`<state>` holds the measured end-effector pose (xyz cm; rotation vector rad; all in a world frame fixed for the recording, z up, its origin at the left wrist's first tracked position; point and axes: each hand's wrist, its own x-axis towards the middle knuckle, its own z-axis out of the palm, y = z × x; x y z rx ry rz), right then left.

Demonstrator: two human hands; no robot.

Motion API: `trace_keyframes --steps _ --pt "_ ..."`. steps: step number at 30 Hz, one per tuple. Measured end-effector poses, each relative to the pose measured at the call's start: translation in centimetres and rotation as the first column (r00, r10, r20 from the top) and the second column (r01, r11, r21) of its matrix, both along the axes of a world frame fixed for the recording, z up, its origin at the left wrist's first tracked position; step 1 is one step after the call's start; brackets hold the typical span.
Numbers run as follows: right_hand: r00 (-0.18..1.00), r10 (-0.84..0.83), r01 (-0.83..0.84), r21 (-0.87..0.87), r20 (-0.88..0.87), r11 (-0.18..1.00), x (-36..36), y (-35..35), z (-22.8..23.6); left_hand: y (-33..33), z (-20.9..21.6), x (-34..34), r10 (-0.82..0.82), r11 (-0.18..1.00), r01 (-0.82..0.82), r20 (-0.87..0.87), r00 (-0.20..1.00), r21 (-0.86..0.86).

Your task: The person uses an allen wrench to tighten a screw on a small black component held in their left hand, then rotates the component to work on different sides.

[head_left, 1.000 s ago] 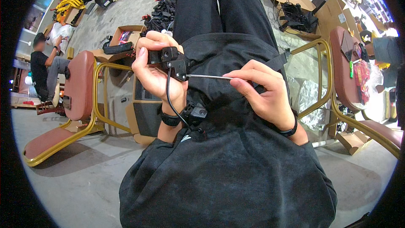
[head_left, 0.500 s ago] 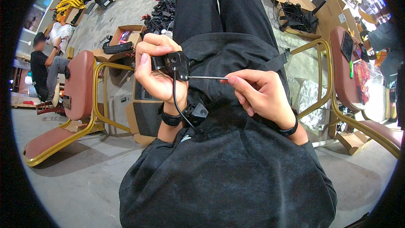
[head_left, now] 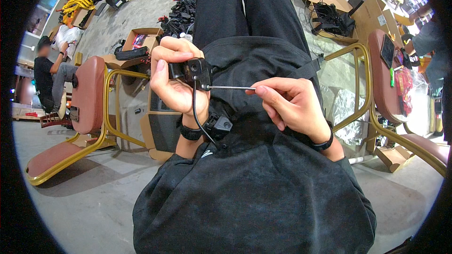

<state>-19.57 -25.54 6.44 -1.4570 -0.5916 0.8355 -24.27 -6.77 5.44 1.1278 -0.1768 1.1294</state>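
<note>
My left hand [head_left: 172, 73], fingers curled, grips a small black camera module [head_left: 199, 71] with a round lens on its face. From the module a black cable [head_left: 194, 108] curves down toward my wrist and shirt. A strap with another small black camera [head_left: 222, 124] sits at my left wrist. Between thumb and index finger of my right hand [head_left: 287, 101] is a thin metal rod [head_left: 233, 88], perhaps a hex key or screwdriver shaft. Its far end meets the lower right corner of the module, by a small screw. Whatever lies inside my right palm is hidden.
Brown chairs with gold frames stand left [head_left: 89, 96] and right [head_left: 383, 89], the right one bearing a phone [head_left: 387, 49]. Beyond my knees lie a heap of black parts [head_left: 180, 16] and an open carton [head_left: 325, 0] with cables. Another person [head_left: 49, 73] sits far left.
Both hands stay almost where they were, the rod's end still at the module's corner. The rod and module show only a very slight shift.
</note>
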Motion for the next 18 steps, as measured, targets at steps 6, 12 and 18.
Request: trace_keyframes --steps 6,12,18 --pt "0.977 0.067 -0.077 -0.04 -0.203 0.996 0.9 -0.1 0.4 0.1 -0.1 -0.1 0.04 0.988 -0.04 0.007 0.999 0.15" --pt "0.993 0.031 -0.04 -0.078 -0.117 0.996 0.9 0.0 -0.1 0.1 -0.1 0.0 0.079 0.986 -0.082 0.025 0.997 0.146" --pt "0.785 -0.14 0.041 0.176 0.604 0.984 0.6 0.1 -0.9 -0.1 0.4 -0.1 -0.035 0.99 0.037 0.02 0.999 -0.136"
